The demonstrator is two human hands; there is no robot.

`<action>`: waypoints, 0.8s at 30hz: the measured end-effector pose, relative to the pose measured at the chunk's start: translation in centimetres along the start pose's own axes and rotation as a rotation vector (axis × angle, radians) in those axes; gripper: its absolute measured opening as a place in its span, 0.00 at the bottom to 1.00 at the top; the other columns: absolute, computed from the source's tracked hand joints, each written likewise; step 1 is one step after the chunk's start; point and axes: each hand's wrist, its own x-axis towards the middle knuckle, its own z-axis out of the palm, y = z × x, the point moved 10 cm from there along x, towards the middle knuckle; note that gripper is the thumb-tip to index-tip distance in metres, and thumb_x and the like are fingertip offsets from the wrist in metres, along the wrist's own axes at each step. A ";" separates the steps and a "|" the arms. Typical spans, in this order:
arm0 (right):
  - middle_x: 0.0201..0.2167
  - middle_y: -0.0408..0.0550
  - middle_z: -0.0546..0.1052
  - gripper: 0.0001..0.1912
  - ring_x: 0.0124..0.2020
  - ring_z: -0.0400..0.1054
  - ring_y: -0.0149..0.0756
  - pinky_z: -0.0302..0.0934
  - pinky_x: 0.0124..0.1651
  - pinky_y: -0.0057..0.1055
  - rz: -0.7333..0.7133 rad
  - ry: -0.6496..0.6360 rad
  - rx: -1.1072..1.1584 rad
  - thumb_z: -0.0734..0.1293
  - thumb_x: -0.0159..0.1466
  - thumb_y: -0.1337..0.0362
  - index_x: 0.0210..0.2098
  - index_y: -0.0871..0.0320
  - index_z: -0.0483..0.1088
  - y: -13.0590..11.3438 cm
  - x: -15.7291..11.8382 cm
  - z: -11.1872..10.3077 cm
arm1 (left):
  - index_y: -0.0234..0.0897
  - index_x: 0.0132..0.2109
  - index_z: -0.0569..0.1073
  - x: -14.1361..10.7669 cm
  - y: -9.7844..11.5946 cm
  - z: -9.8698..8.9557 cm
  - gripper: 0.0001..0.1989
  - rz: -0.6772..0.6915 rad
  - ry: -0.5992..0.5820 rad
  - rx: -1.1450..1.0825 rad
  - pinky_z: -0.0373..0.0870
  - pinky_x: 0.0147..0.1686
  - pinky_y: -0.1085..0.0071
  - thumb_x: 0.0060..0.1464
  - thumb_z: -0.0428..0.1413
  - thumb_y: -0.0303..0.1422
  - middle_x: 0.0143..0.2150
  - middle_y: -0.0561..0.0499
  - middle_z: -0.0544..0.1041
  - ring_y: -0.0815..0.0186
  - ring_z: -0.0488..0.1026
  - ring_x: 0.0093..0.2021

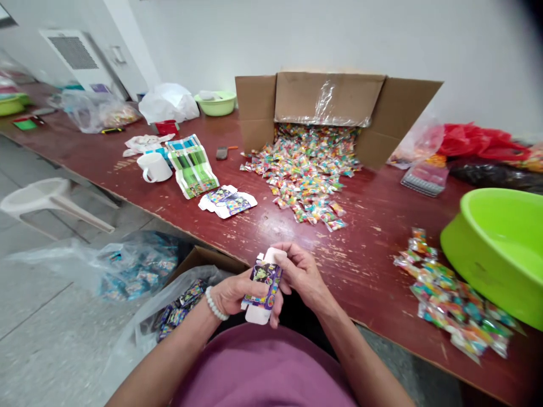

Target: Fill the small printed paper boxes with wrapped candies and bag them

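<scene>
A small printed carton [261, 277], purple and black with white end flaps, is held in front of my body. My left hand [233, 291] is closed around it, with the thumb across its printed face and a beaded bracelet at the wrist. The fingers of my right hand [303, 276] pinch the carton's upper end by a raised white flap; some fingertips are behind it. Both end flaps stick out, and the carton's inside is hidden. Past my hands, flat unfolded purple cartons [229, 202] lie on the dark red table [203, 229].
Wrapped candies [311, 169] spill from a cardboard box [328, 99]. More candy packets [453, 305] lie beside a green basin [479, 249]. Green carton sheets [193, 167] and a white mug [154, 168] sit left. Below the edge, a plastic-lined box contains filled cartons [182, 305]; a stool [51, 200] stands nearby.
</scene>
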 end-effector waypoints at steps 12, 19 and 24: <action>0.22 0.40 0.72 0.19 0.16 0.64 0.29 0.62 0.19 0.26 0.048 -0.047 0.054 0.69 0.63 0.50 0.46 0.57 0.71 1.0 -0.7 0.8 | 0.32 0.38 0.74 0.1 1.9 -3.0 0.21 0.215 0.488 0.179 0.73 0.22 0.69 0.43 0.69 0.43 0.24 0.50 0.77 0.65 0.74 0.19; 0.27 0.44 0.75 0.16 0.28 0.68 0.32 0.64 0.31 0.27 -0.121 0.248 -0.214 0.68 0.63 0.51 0.32 0.59 0.74 -0.8 0.0 -2.8 | 0.34 0.43 0.74 -0.7 3.7 -4.2 0.17 0.349 0.626 0.336 0.75 0.38 0.69 0.50 0.66 0.39 0.38 0.48 0.80 0.64 0.77 0.37; 0.28 0.38 0.74 0.26 0.29 0.69 0.32 0.65 0.32 0.27 -0.102 0.302 -0.015 0.71 0.61 0.57 0.56 0.52 0.64 0.3 0.2 -3.5 | 0.43 0.60 0.60 -2.3 4.7 -3.4 0.33 0.513 0.746 0.302 0.77 0.38 0.66 0.51 0.66 0.35 0.40 0.50 0.80 0.63 0.79 0.36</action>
